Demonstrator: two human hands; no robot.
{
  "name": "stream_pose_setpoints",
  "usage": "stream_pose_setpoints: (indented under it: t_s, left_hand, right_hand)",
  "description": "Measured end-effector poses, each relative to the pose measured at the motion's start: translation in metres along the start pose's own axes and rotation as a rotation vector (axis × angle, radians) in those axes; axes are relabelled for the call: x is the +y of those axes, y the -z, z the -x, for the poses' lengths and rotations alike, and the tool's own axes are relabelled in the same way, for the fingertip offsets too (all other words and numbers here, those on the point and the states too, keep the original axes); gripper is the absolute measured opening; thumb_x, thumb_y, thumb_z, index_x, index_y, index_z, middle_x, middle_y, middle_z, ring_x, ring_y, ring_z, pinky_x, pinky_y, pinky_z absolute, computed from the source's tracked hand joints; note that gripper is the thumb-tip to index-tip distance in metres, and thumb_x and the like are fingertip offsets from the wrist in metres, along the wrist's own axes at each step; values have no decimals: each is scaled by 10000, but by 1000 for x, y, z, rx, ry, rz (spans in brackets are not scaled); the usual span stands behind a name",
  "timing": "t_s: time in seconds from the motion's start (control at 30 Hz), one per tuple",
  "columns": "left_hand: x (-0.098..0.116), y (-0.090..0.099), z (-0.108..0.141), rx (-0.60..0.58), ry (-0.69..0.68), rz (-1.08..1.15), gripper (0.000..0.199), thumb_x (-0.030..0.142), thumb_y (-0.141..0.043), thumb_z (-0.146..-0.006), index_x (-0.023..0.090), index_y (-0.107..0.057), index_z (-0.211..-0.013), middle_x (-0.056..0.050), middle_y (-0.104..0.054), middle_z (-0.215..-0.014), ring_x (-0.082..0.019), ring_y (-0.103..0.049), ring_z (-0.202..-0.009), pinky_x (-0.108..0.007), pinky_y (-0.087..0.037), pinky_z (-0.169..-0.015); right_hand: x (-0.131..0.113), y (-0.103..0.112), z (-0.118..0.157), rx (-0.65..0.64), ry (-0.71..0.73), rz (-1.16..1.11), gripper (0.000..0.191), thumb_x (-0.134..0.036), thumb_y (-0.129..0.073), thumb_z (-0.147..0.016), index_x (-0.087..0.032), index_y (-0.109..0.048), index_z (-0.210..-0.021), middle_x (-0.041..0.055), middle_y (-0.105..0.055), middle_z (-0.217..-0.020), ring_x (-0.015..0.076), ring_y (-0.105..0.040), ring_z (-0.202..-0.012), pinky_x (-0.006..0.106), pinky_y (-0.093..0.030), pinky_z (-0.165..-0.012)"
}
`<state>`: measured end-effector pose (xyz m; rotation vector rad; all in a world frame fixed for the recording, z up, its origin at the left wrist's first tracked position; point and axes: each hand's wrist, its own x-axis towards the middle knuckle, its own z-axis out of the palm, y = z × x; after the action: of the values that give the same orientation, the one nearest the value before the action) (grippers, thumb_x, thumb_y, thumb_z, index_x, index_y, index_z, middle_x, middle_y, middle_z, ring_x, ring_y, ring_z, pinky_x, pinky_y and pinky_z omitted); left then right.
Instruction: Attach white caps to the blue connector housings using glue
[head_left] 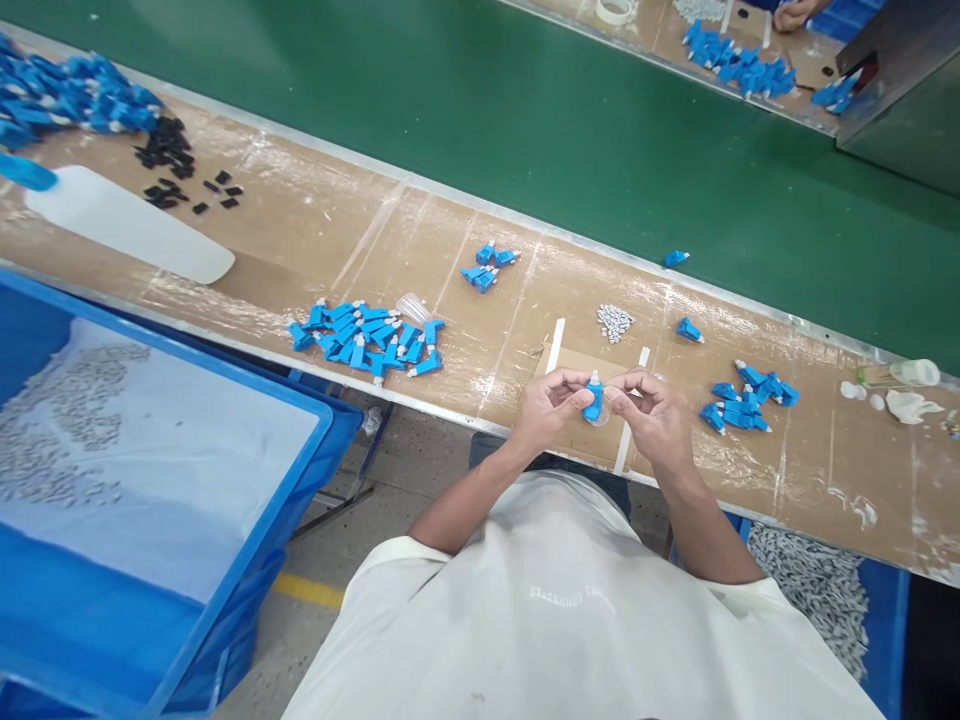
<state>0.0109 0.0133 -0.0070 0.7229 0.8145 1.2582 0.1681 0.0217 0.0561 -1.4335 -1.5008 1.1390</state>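
Note:
My left hand (551, 408) grips a small blue plastic part (593, 398) with a white tip pointing up. Close against its right side, my right hand (651, 412) has thumb and forefinger pinched; whatever may be between them is too small to make out. Both hands are over a cardboard patch (581, 362) edged with white strips at the bench's front. Small grey-white pieces (615, 322) lie in a pile just beyond the hands. A cluster of blue parts (371, 338) is to the left, and another group (746, 398) lies to the right.
Black pieces (166, 150), a white scoop (135, 222) and a big blue heap (75, 95) occupy the bench's left. A green belt (480, 130) runs behind. Blue bins (319, 425) stand below. Across the belt, another person's hand (796, 14) shows. A clear bottle (916, 373) lies right.

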Motion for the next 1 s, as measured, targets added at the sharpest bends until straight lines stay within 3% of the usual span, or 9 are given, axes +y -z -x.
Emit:
stream_pose_setpoints:
  t_s: [0.2,0.43,0.63,1.0]
  left_hand:
    - [-5,8,-3,-20,26,-71,506,581,-865,-700,161,-762,-963,-82,-781,-893,-188,-730,-817,-294,-560,-753]
    - [-2,3,-4,-20,47,-12,506,577,-880,-683,159,-758,-943,-66,-771,-844,-174,-717,-768,-297,-555,-739]
    - [7,-2,-2,-61,58,16,492,562,-889,-679,150,-741,-904,-57,-753,-787,-159,-698,-710,-288,-552,-681]
    - [10,-4,4,-95,2,-68,470,579,-839,-742,154,-712,-899,-53,-752,-786,-154,-700,-707,-268,-557,-634]
  right_hand:
    - [3,0,-3,-22,-64,-4,394,-568,-823,-742,-187,-721,-742,27,-684,-740,138,-610,-618,274,-546,-586]
    - [7,1,-8,-11,-123,-227,406,-546,-916,-649,-194,-726,-721,3,-671,-637,134,-625,-570,262,-548,-557]
    - [14,5,-9,-108,-297,-447,469,-517,-956,-593,-215,-820,-924,31,-772,-806,143,-672,-592,286,-594,-553]
    - [24,4,-7,-140,-455,-659,381,-403,-1008,-523,-246,-847,-830,9,-769,-738,110,-663,-582,219,-567,-513]
